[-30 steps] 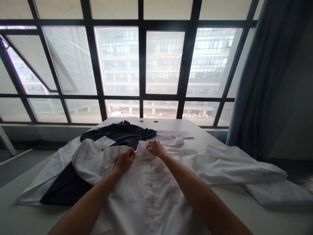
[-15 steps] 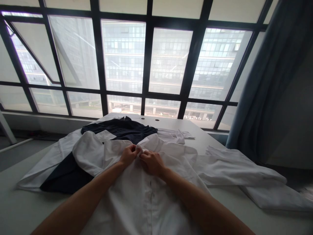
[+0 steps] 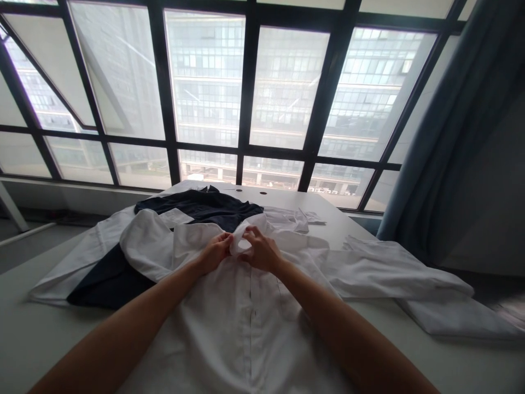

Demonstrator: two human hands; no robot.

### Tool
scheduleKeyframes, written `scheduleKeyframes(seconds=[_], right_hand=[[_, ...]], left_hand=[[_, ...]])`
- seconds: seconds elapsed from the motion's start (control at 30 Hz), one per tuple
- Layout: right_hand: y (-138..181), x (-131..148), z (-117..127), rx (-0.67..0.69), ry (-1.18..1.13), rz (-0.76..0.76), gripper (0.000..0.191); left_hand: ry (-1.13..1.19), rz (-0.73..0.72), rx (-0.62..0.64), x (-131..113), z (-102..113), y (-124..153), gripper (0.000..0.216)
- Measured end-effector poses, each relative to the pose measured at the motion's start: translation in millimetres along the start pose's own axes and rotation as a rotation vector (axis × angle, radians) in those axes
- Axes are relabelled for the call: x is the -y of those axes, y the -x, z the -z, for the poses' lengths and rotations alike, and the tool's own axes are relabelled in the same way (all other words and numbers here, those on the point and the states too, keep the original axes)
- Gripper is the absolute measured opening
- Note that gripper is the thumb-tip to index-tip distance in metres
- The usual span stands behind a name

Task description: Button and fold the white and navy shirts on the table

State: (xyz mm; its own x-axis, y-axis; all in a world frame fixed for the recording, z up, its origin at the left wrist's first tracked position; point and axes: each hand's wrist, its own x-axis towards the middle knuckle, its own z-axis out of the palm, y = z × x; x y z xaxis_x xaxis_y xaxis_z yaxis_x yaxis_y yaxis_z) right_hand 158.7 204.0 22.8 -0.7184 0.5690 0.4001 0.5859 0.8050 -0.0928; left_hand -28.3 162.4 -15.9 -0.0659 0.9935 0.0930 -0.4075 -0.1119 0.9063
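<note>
A white button-up shirt (image 3: 221, 317) lies spread on the table, its button strip running down the middle toward me. My left hand (image 3: 215, 253) is closed, pinching the shirt's collar (image 3: 238, 241) near the top of that strip. Just right of it, my right hand (image 3: 263, 253) has its thumb and fingers apart in a curve beside the collar, with nothing visible between them. Whether its fingertips touch the cloth I cannot tell.
Beyond the collar lies a dark navy garment (image 3: 197, 207); more dark cloth (image 3: 109, 282) shows at left. Another white garment (image 3: 443, 312) lies at right on the white table (image 3: 328, 213). Windows (image 3: 207, 82) stand behind, with a blue-grey curtain (image 3: 435, 164) at right.
My right hand has opened from its pinch at the collar, thumb and fingers spreading apart. My left hand keeps its hold. The view has tilted slightly downward.
</note>
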Motion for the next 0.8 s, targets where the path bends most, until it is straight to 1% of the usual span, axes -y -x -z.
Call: scheduleKeyframes(seconds=[0.07,0.13,0.23,0.33,0.4,0.43,0.47,0.53,0.57,0.6,0.67,0.7,0.8], right_hand=[[-0.2,-1.1,6.9,0.019,0.034,0.014,0.065],[-0.9,-3.8,15.2,0.023,0.081,-0.015,0.065],[-2.8,-12.5,26.5,0.011,0.127,-0.176,0.060],[-4.8,-25.6,32.3,0.012,0.134,-0.359,0.045],[-5.5,-34.5,32.0,-0.004,0.126,-0.431,0.033],[-5.8,-38.6,30.6,-0.029,0.113,-0.453,0.032],[-6.0,-42.5,28.6,-0.062,0.090,-0.467,0.037],[-6.9,-50.3,22.7,-0.119,-0.001,-0.470,0.049],[-7.7,-54.3,19.2,-0.128,-0.069,-0.453,0.047],[-8.7,-58.5,15.5,-0.126,-0.148,-0.424,0.040],[-11.4,-67.3,8.5,-0.110,-0.324,-0.365,0.018],[-12.8,-71.8,5.5,-0.104,-0.419,-0.347,0.017],[-15.7,-84.1,1.0,-0.118,-0.724,-0.363,0.034]], left_hand=[[-0.046,-0.037,-0.030,3.8,-0.3,-1.9,0.045],[-0.131,-0.067,-0.065,6.7,-0.8,-3.4,0.049],[-0.307,-0.134,-0.131,7.7,-2.0,-2.8,0.053],[-0.589,-0.252,-0.196,6.4,-4.1,1.5,0.054],[-0.813,-0.358,-0.267,6.0,-5.4,4.8,0.052],[-0.912,-0.412,-0.295,6.1,-5.8,6.0,0.050],[-0.995,-0.462,-0.307,6.4,-6.0,6.9,0.047],[-1.117,-0.551,-0.284,7.2,-5.6,7.6,0.038],[-1.160,-0.593,-0.257,7.6,-5.1,7.5,0.033],[-1.195,-0.634,-0.232,7.8,-4.4,7.2,0.028],[-1.244,-0.698,-0.213,7.4,-2.7,6.5,0.021],[-1.264,-0.715,-0.215,6.7,-1.7,6.2,0.017],[-1.319,-0.734,-0.237,1.8,1.1,7.1,0.011]])
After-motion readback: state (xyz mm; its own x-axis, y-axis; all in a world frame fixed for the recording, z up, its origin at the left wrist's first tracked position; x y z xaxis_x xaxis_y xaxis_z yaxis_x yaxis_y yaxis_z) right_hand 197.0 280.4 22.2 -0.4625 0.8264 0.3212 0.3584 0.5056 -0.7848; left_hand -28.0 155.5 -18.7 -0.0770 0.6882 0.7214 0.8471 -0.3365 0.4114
